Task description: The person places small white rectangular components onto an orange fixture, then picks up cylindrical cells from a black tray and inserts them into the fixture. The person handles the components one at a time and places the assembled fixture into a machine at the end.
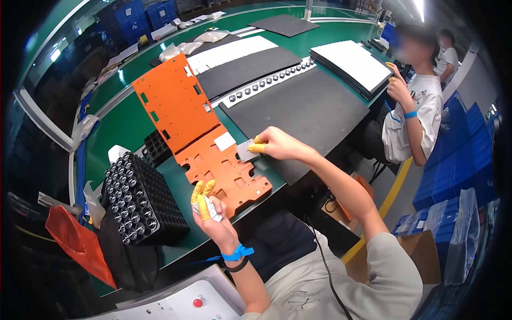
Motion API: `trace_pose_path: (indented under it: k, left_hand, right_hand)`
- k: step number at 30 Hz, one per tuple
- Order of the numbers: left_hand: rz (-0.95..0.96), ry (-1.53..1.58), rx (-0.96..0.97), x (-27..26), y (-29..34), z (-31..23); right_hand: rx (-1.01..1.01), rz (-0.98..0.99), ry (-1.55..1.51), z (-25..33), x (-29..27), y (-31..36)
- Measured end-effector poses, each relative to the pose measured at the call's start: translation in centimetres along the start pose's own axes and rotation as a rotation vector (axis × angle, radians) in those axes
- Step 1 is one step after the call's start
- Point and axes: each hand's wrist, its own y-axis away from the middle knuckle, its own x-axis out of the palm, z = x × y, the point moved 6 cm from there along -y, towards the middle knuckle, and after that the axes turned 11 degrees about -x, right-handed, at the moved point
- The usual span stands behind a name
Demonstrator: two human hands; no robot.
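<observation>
An orange hinged fixture [200, 161] lies unfolded on the green table, its far panel [169, 101] tilted back from the near panel, which has cut-out pockets. My right hand [281, 145], with yellow finger cots, pinches a thin light-grey plate [245, 151] at the near panel's right edge. Close to that plate, a white rectangular piece [224, 141] rests on the fixture. Above the fixture's near left corner, my left hand [217, 223] is closed around small white pieces [215, 210]; its fingers partly cover them, and their kind is unclear.
At the left stands a black rack [160, 205] holding clear round lenses. Beyond my right hand lies a black mat [304, 109], with a white strip of round dark parts [272, 81] behind it. A stack of white sheets [352, 61] sits near a co-worker [413, 109] at the right.
</observation>
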Motion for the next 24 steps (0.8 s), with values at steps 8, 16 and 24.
trace_pose_path:
  k: [8, 16, 24]
  left_hand:
    - [0.018, -0.066, 0.037, 0.6, 0.2, 0.4]
    - [0.08, -0.068, 0.047, 0.4, 0.4, 0.3]
    - [0.102, 0.133, -0.117, -0.3, 0.1, 0.3]
  right_hand:
    - [0.261, 0.407, -0.155, -3.2, 2.3, -3.9]
    - [0.211, 0.351, -0.126, -3.4, 2.4, -3.6]
    - [0.292, 0.445, -0.186, -3.7, 4.2, -3.7]
